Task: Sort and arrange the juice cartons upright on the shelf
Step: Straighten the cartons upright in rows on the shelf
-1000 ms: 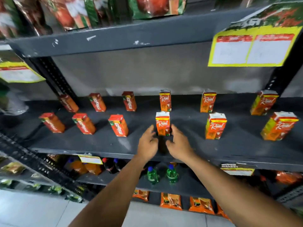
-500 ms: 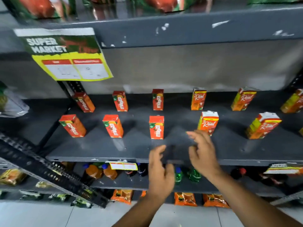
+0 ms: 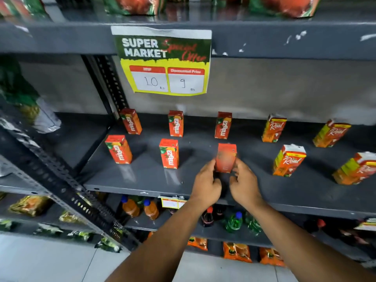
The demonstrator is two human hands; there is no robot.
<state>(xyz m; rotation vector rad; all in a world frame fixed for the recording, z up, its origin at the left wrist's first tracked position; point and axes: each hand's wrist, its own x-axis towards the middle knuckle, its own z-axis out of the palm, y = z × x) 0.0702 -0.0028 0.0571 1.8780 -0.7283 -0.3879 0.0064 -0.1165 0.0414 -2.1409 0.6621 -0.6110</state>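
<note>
Both hands are on one red carton (image 3: 225,157) just right of centre frame, on the front row of the dark grey shelf (image 3: 142,178). The left hand (image 3: 206,185) has its grip pinching the carton's lower left edge, the right hand (image 3: 244,184) does the same on the lower right, so the carton sits between the two grips and pokes up above the fingertips. It's upright but motion-blurred, so I can't tell if its base touches the shelf.

The rest stand upright and spaced apart: two Maaza cartons (image 3: 169,153) to the left on the front row, three more Maaza cartons (image 3: 176,123) along the back row, and orange Real cartons (image 3: 289,160) off to the right in both rows. A "Super Market" price sign (image 3: 162,62) hangs from the shelf above, top centre. Bottles (image 3: 151,209) sit on the shelf below.
</note>
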